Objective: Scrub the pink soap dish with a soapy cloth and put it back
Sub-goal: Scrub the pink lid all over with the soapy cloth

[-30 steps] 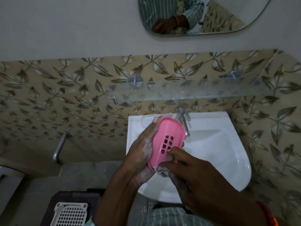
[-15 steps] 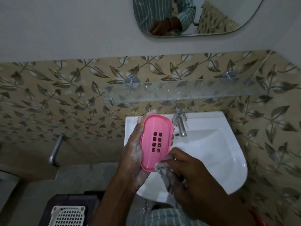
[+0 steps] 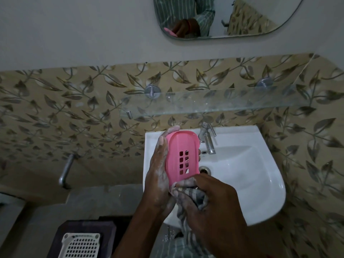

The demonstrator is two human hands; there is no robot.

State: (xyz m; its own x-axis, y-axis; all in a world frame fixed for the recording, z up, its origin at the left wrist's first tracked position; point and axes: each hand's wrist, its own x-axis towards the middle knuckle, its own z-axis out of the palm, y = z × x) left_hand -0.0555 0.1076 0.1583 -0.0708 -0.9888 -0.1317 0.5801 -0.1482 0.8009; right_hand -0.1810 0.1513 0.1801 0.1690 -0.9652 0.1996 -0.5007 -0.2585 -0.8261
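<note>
Currently, no brand, label or legible writing shows on any item. The left hand [image 3: 160, 175], streaked with lather, grips the pink soap dish [image 3: 183, 158] from its left side: fingers wrap behind the dish, with one fingertip showing above its top rim. The dish stands nearly upright, slotted underside toward the camera, over the left part of the white basin [image 3: 251, 174] and just left of the metal tap [image 3: 207, 139]. The right hand [image 3: 210, 205] is curled around a grey checked cloth [image 3: 188, 198], pressing it against the lower edge of the dish; the cloth's loose end hangs down below the hand. A glass shelf [image 3: 214, 103] runs along the leaf-patterned tiles above the basin. A white perforated basket [image 3: 81, 245] sits at lower left.
</note>
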